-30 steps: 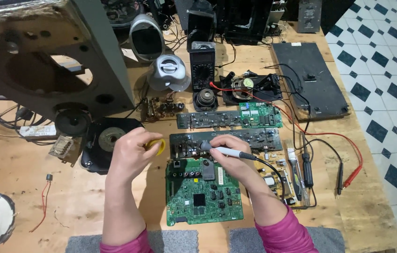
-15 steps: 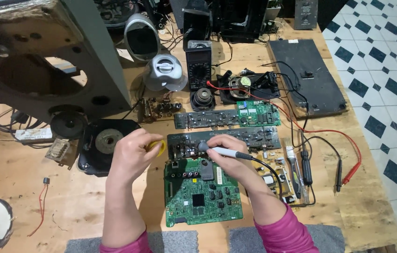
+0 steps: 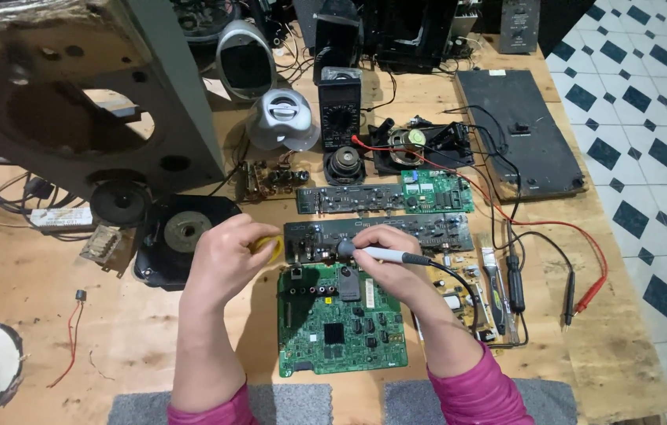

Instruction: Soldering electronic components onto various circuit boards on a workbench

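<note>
Two hands at work over circuit boards on a cluttered wooden tabletop [image 3: 26, 283].

The right hand [image 3: 385, 260] grips a soldering iron [image 3: 373, 253], tip at the dark long board [image 3: 381, 234]; the left hand [image 3: 227, 256] holds something yellow [image 3: 270, 248] beside it. A green circuit board [image 3: 341, 323] lies below, a multimeter [image 3: 339, 106] farther up.

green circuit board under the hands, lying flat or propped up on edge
Lying flat. The large green circuit board rests component side up on the wooden table, its whole face visible from above.

The square circuit board [image 3: 341, 330] lies on the table [image 3: 18, 283] before two long boards [image 3: 381, 234], a multimeter [image 3: 339, 106] behind them.
</note>
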